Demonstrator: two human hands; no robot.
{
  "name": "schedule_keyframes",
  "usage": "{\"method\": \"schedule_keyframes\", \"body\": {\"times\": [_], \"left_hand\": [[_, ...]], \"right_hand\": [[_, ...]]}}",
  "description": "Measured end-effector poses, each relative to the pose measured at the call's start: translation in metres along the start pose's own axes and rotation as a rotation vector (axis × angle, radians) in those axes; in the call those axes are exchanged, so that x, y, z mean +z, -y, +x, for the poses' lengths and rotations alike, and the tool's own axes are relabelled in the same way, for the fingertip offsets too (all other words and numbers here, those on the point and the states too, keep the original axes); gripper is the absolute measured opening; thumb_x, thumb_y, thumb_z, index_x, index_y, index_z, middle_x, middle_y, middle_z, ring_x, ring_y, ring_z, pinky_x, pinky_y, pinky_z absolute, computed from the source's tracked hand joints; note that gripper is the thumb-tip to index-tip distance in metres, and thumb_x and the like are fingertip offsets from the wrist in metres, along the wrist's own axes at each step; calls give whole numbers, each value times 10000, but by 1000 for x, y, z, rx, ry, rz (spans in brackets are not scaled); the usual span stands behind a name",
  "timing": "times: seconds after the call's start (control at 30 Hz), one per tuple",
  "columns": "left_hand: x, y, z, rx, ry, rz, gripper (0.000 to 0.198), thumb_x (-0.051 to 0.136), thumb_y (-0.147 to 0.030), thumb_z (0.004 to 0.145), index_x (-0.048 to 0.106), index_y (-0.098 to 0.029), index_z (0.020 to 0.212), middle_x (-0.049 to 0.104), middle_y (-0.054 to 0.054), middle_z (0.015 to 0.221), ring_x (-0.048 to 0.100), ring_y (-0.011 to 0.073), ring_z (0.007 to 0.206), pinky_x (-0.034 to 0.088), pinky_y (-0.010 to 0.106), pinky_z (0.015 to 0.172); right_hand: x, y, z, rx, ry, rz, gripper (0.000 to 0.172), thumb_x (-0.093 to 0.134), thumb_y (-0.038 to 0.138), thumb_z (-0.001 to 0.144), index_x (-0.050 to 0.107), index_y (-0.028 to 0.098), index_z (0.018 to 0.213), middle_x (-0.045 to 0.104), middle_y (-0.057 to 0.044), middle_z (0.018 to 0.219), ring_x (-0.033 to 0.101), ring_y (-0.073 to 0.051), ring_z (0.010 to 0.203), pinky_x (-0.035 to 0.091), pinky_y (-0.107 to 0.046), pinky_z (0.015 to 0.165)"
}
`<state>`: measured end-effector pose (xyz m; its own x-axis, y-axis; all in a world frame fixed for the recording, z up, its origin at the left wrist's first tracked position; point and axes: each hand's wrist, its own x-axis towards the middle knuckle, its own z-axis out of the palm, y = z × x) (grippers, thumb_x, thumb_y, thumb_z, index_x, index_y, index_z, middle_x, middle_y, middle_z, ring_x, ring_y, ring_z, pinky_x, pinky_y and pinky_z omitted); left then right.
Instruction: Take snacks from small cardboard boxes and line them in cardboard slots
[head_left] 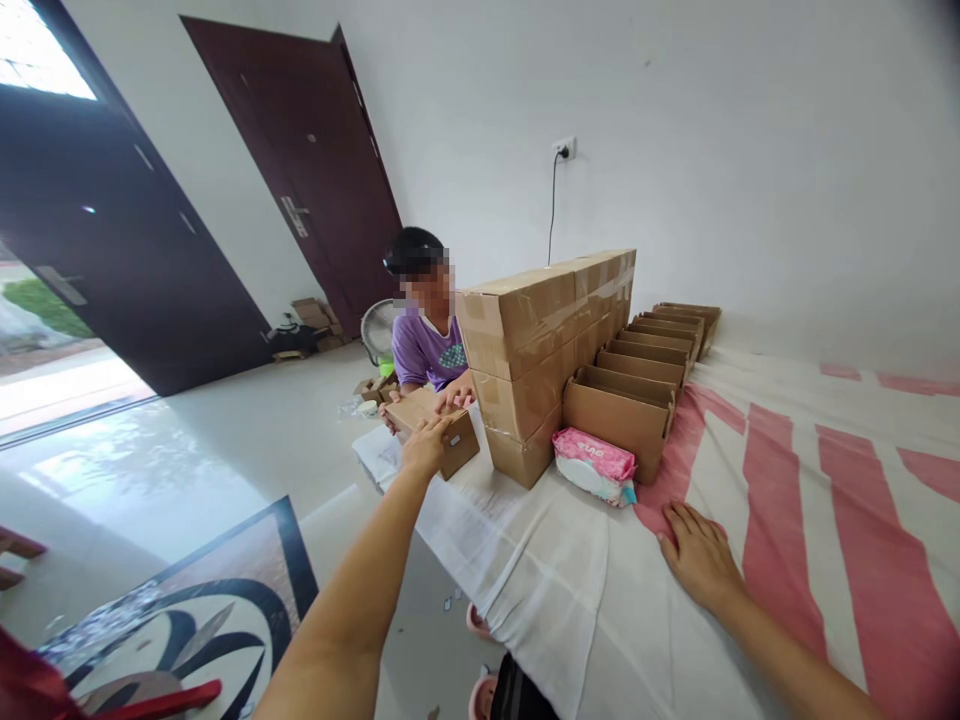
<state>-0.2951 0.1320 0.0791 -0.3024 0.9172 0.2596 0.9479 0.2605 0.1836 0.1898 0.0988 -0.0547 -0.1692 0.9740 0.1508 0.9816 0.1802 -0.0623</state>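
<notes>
Just short of the taped carton stack (525, 350) and off to its right, the person's right hand (697, 555) rests palm down on a red-and-white striped cloth (780, 500), fingers loosely spread, with nothing seen in them. A pink soft pack (596, 465), tissues or wipes by its look, sits between that hand and the stack.

Left of the stack's near end, the person's left hand (424, 448) stretches out to a closed cardboard carton (459, 440). Its fingers lie close together over the near top edge; the thumb is out of sight, so I cannot tell whether they grip or merely press. That carton lies directly under the left fingertips and just beside the stack, while the right hand is well apart, off the stack's opposite side. Hands cover too much of the carton's edges for me to be sure which way its long axis runs.

Along the stack's right flank runs a row of open-topped cartons (615, 425). Beyond the closed carton, left of the stack, a co-worker in a purple shirt (420, 345) has one hand (454, 396) on the carton's top and the other at its far left edge. Farther off, behind and left of the stack, stand a fan (376, 330) and a dark red door (300, 150).
</notes>
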Motion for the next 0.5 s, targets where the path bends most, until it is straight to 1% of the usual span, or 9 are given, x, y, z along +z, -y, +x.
{"method": "schedule_keyframes", "body": {"times": [0.07,0.17,0.27,0.37,0.5], "left_hand": [[-3,1,-1,30,9,-2,499,434,-148,961,504,-305,1430,545,55,1482,457,268,1393,403,416,1121],[-6,1,-1,71,16,-2,509,453,-103,937,540,-290,1402,586,52,1443,497,238,1358,394,383,1128],[-7,-2,-1,86,9,1,524,502,-73,897,563,-261,1382,598,58,1431,482,234,1373,368,374,1152],[-7,-6,-4,81,0,10,551,539,-66,870,551,-240,1393,575,65,1455,451,244,1399,345,381,1172],[-7,-7,-8,57,-10,20,535,505,-57,881,557,-227,1385,551,70,1477,432,257,1414,350,402,1173]], "right_hand": [[0,0,0,0,-3,1,553,355,354,955,502,109,1429,482,-120,1513,411,-286,1412,305,-475,1149],[0,-1,0,4,-1,-2,551,350,351,958,499,113,1432,477,-119,1517,407,-285,1415,304,-476,1150],[2,-2,0,-3,-6,2,549,354,352,958,508,106,1424,486,-133,1508,412,-296,1410,303,-479,1151],[3,-2,0,-10,-21,17,545,361,349,954,521,100,1412,501,-145,1494,423,-300,1402,310,-488,1147],[3,-2,0,-17,-30,10,546,348,352,955,528,102,1406,511,-138,1487,431,-300,1394,327,-497,1134]]}}
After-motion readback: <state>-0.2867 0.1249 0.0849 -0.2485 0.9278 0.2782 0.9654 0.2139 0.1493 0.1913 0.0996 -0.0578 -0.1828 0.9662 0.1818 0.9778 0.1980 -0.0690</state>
